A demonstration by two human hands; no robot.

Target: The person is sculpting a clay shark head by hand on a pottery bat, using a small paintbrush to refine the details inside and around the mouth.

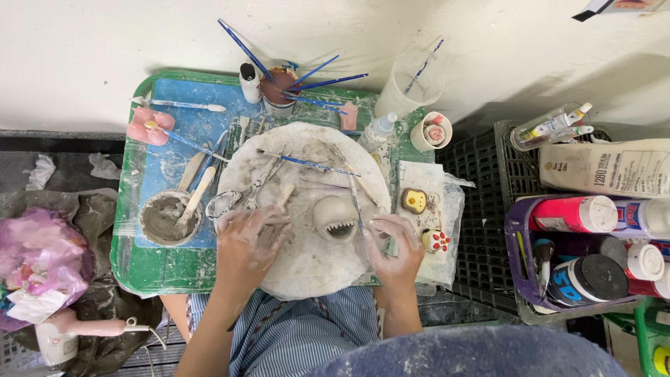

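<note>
Clay-dusted left hand [248,241] grips a wooden tool [283,195], right hand [394,244] lies open beside a toothed clay piece [336,218], a bowl [167,218] holds grey slip, a cup [279,89] brushes.

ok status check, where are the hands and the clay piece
Left hand on a wooden tool, right hand resting open. Toothed clay piece between them on the round board. Brushes lie behind.

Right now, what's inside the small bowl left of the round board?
The bowl holds grey wet clay, with a wooden stick leaning in it. The clay covers the bottom. The left hand lies on the board nearby.
</note>
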